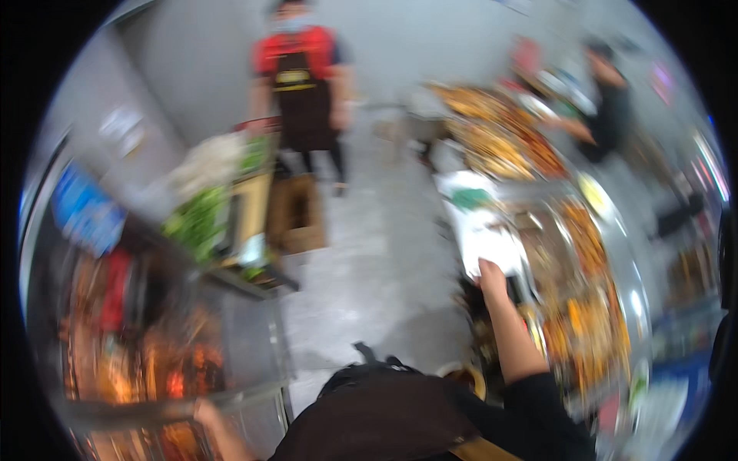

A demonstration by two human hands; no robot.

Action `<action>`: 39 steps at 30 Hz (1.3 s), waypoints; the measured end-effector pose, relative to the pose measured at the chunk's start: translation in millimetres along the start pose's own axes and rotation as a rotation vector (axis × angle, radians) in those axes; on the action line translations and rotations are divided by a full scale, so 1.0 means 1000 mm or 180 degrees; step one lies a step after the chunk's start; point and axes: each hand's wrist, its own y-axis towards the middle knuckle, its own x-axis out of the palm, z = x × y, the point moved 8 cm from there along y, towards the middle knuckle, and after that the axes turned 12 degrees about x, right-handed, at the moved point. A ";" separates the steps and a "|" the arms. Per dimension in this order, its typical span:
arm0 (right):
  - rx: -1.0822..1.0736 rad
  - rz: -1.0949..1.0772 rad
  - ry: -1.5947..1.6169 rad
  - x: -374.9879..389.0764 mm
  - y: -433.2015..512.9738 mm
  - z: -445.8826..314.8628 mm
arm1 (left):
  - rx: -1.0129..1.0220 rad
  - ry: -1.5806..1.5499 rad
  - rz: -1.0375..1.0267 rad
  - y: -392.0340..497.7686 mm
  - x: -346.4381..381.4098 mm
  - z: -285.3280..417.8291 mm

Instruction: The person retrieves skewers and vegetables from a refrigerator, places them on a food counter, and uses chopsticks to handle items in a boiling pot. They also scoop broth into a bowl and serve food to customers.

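My right hand (492,278) touches the near end of a white tray or sheet (481,225) at the edge of the counter; blur hides whether the fingers grip it. Dark green stuff (470,197) lies on its far part. To the right of it, metal trays hold skewered food (582,340). On the left, my left hand (206,414) is at the end of a dark bar (127,414) that crosses a grill with glowing coals (176,383); its finger positions are blurred. Skewers seem to lie over the coals on both sides of the bar.
A person in a red shirt and dark apron (300,86) stands ahead by leafy greens (199,222) and a cardboard box (297,216). Another person in dark clothes (608,109) reaches over the counter's far side, near more heaped food (490,138). Grey floor (369,259) runs between grill and counter.
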 end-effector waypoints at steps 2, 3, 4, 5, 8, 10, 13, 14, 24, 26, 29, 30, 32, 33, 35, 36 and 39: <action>-0.0239 -0.1269 -0.0356 0.112 -0.044 -0.004 | 0.0968 0.2163 0.0052 -0.050 0.008 0.029; -0.0292 -0.1648 -0.0309 0.162 -0.069 -0.005 | 0.0896 0.1698 0.0144 -0.077 0.023 0.036; -0.0310 -0.2190 -0.0352 0.209 -0.099 -0.008 | 0.0796 0.0905 0.0409 -0.114 0.039 0.048; -0.0214 -0.2543 -0.0501 0.248 -0.129 -0.006 | 0.1042 0.0320 0.0160 -0.138 0.056 0.069; -0.0457 -0.3525 -0.1134 0.340 -0.209 -0.013 | 0.0777 0.0470 -0.1031 -0.207 0.107 0.116; -0.0666 -0.3935 -0.1153 0.368 -0.248 -0.012 | 0.1358 -0.0144 -0.2005 -0.264 0.107 0.141; -0.0723 -0.4028 -0.1053 0.411 -0.250 -0.009 | 0.1911 0.0113 -0.2156 -0.291 0.082 0.154; -0.0630 -0.3931 -0.1054 0.421 -0.237 0.000 | 0.1549 0.0155 -0.2202 -0.291 0.072 0.139; -0.0734 -0.2594 0.0017 0.438 -0.057 -0.043 | -0.0263 0.0550 -0.1623 -0.294 -0.042 -0.010; -0.0637 -0.2504 0.0162 0.437 -0.053 -0.050 | 0.0024 0.0586 -0.1784 -0.288 -0.029 0.001; -0.0672 -0.2296 0.0329 0.435 -0.056 -0.053 | 0.0469 0.0523 -0.2089 -0.274 -0.001 0.030; -0.0737 -0.2133 0.0396 0.433 -0.058 -0.051 | 0.0645 0.0451 -0.2189 -0.270 0.008 0.041; -0.0648 -0.2130 0.0496 0.433 -0.063 -0.045 | 0.0744 0.0456 -0.2318 -0.266 0.020 0.057; -0.0730 -0.2029 0.0360 0.433 -0.066 -0.045 | 0.0778 0.0444 -0.2374 -0.262 0.024 0.064; -0.0621 -0.2004 0.0333 0.432 -0.070 -0.039 | 0.0764 0.0474 -0.2519 -0.264 0.028 0.070; -0.0747 -0.1942 0.0261 0.430 -0.073 -0.039 | 0.0748 0.0471 -0.2549 -0.265 0.028 0.071; -0.0830 -0.2073 0.0203 0.433 -0.088 -0.029 | 0.0765 0.0530 -0.2568 -0.270 0.016 0.069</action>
